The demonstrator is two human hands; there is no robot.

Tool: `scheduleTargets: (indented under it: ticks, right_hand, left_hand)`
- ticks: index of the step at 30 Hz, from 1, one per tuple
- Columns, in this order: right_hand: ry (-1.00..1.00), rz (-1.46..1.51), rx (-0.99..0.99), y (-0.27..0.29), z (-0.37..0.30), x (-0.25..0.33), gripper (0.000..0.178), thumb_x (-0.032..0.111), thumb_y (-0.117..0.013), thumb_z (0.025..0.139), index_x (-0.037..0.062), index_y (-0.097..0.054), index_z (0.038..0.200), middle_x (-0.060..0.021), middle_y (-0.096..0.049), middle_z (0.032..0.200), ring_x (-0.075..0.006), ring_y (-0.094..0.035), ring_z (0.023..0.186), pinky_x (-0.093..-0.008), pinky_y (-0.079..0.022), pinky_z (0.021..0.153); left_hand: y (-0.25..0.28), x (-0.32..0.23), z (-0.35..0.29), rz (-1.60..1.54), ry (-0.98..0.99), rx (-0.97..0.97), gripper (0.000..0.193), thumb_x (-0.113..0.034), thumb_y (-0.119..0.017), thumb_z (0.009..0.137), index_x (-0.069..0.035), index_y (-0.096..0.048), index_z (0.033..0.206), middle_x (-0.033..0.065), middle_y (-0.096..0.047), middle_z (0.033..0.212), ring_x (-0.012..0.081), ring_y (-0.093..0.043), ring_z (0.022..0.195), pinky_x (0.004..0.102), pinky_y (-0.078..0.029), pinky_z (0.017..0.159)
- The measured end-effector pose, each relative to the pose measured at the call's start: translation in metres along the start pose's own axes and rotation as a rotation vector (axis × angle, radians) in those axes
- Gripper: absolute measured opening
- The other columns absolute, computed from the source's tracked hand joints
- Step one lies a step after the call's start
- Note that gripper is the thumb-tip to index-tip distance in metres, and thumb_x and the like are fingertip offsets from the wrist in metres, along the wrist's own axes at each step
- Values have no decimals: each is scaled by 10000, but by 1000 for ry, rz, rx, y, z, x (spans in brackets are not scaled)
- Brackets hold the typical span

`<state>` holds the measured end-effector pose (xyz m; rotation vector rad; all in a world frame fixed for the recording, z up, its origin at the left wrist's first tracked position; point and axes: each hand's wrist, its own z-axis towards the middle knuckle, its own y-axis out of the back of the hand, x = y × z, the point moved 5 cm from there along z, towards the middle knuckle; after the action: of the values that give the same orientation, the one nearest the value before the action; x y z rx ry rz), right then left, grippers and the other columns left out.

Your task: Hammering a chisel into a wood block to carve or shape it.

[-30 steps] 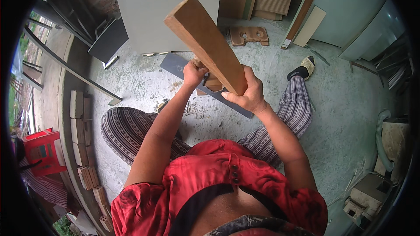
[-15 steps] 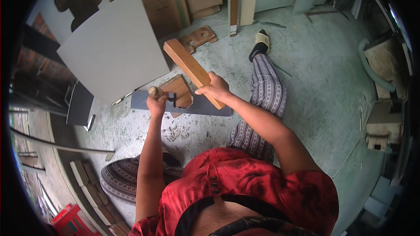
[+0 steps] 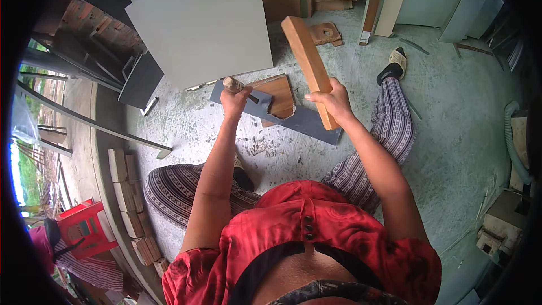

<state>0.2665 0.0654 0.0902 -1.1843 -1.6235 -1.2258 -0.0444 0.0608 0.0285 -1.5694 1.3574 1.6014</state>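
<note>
Grey concrete floor (image 3: 446, 152), rough and stained, spreads under the whole work. At the far left is a red plastic stool (image 3: 87, 229), and above it a long curved bar (image 3: 96, 117) reaches down toward the floor. Next comes a row of bricks (image 3: 131, 200) along the low edge, then a dark panel (image 3: 141, 82) standing tilted. Beside this panel a large pale grey board (image 3: 200, 28) leans upright.

Near the middle, the left hand (image 3: 234, 103) has its fingers clamped around a chisel-like tool (image 3: 232, 83); its wooden handle sticks out above the fist, and its dark end points right, to a brown wooden board (image 3: 276, 87). Whether the tool touches this board, I cannot tell. The board has a notch and one jagged edge, and it lies across a dark grey plank (image 3: 307, 127) on the floor, between the spread legs.

Farther right, the right hand (image 3: 337, 103) keeps its fingers clamped on the lower part of a thick wooden block (image 3: 305, 51). This block is tilted, with its upper end toward the left. Behind it lies a brown piece with a hole (image 3: 326, 33). At the right edge hangs a ribbed hose (image 3: 511, 141), beside a beige machine (image 3: 505, 214).
</note>
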Motion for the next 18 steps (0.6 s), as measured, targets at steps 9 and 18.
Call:
scheduleTargets:
  ticks: [9, 18]
  right_hand:
    - [479, -155, 88, -21, -34, 68, 627, 333, -766, 615, 36, -526, 1113, -146, -655, 914, -287, -656, 833, -363, -496, 791]
    - [474, -669, 249, -50, -34, 54, 600, 291, -756, 566, 33, -489, 1038, -193, -648, 898, -381, -644, 840, -449, -502, 744]
  left_hand:
    - [-18, 12, -10, 26, -25, 79, 179, -136, -735, 701, 1, -638, 764, 43, -670, 754, 138, -617, 690, 290, -494, 674]
    - [-13, 29, -4, 84, -78, 65, 237, -142, -720, 705, -9, -678, 897, 82, -710, 841, 165, -668, 801, 303, -501, 732]
